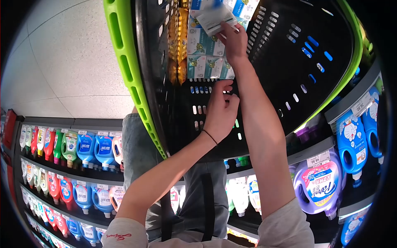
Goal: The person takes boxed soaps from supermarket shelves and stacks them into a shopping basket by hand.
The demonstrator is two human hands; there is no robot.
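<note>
My right hand (pixel 233 39) reaches over a black shopping basket (pixel 273 78) with a bright green rim. Its fingers pinch a white printed packet (pixel 213 20), blurred at its far end. Beneath that packet, several teal-and-white boxes (pixel 205 43) with small green pictures are stacked in rows. My left hand (pixel 221 109) wears a thin dark band at the wrist and hovers over the slotted part of the basket, nearer to me than the boxes. Its fingers curl inward, and nothing shows in them.
Golden-yellow packages (pixel 178 45) line the basket's left side. Shelves of blue, red and green bottles (pixel 85 144) stand at lower left. Right of me, a shelf holds a large purple detergent jug (pixel 319 184) and blue jugs (pixel 352 142). Pale floor tiles (pixel 74 53) stretch at upper left.
</note>
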